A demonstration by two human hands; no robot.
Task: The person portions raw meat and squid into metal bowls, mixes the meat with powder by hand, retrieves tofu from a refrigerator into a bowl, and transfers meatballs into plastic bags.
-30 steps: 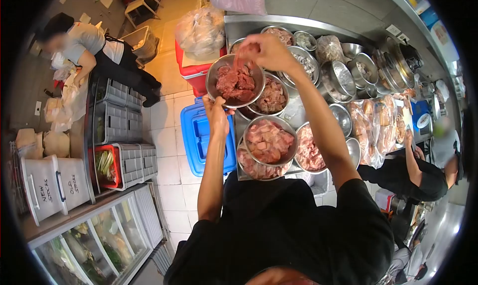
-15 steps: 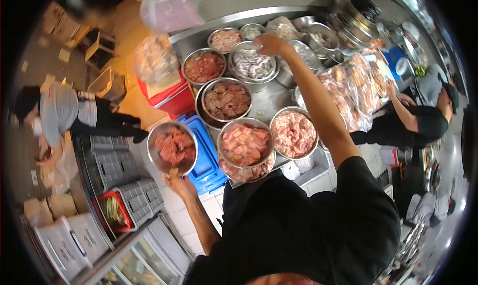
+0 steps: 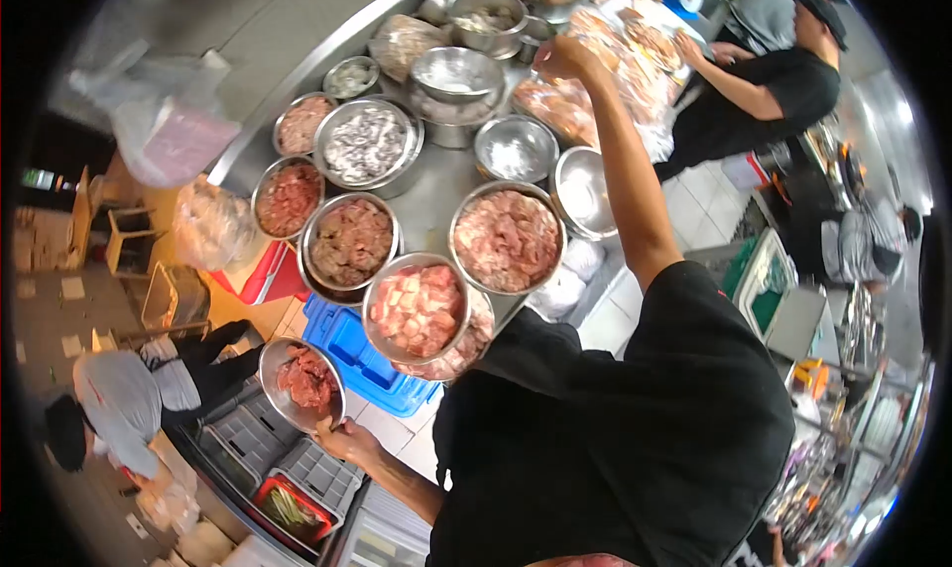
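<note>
My left hand (image 3: 347, 442) grips the rim of a steel bowl (image 3: 275, 387), tilted out to the left of the table. Dark red raw meat (image 3: 309, 379) lies inside it. My right hand (image 3: 561, 59) reaches across the table beside a small steel pot (image 3: 535, 34) and a bag of pale brown meat pieces (image 3: 555, 109). Its fingers are curled, and what they hold, if anything, is hidden. Close to my body stand a bowl of pale pink meat chunks (image 3: 416, 309), a bowl of minced-looking pink meat (image 3: 508, 238) and a bowl of brownish meat (image 3: 349, 240).
Steel bowls (image 3: 516, 149) and a large bowl of grey-white strips (image 3: 365, 143) stand on the metal table (image 3: 421, 210). A blue lidded box (image 3: 362, 354) sits below its edge. One person (image 3: 764, 81) works at the right; another person (image 3: 129, 398) bends at the left.
My view has turned, so the table appears rotated. My right hand has left the bowl of grey-white strips and moved right, towards the bagged meat. My left hand still holds its bowl.
</note>
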